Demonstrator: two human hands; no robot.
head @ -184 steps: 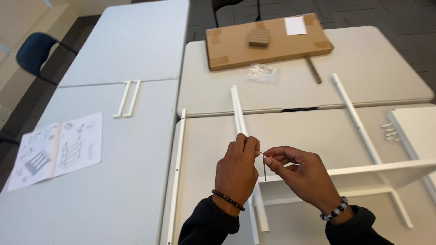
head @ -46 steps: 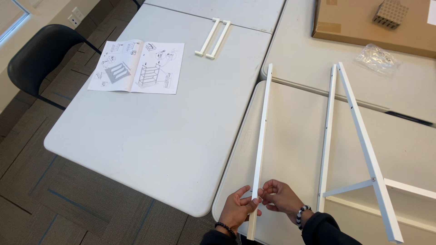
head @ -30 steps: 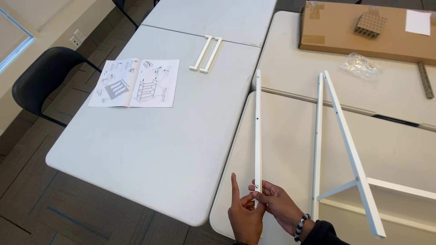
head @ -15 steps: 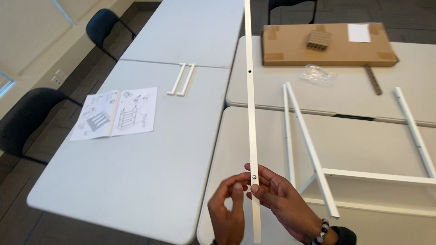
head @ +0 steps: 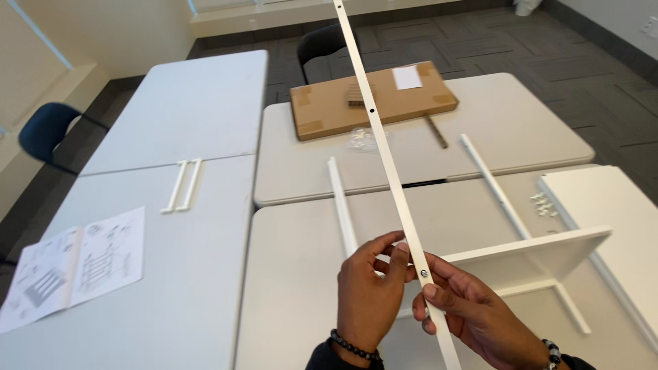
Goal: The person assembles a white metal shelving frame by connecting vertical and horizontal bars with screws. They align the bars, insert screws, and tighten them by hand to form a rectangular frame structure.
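Note:
A long white rail with small holes is lifted off the table and points away from me, up past the top edge of the view. My left hand pinches its lower part from the left. My right hand grips it from the right, with a small metal fastener set in the rail between the two thumbs. Below the hands lies a partly built white frame with a shelf panel and two rails.
A flat cardboard box and a clear bag of hardware lie on the far table. Small white pegs sit by a white panel at right. An instruction sheet and two short white bars are at left. Chairs stand beyond.
The rail went from lying on the table to being raised with its far end high. My view has swung up and to the right; both hands stay on the rail's lower part.

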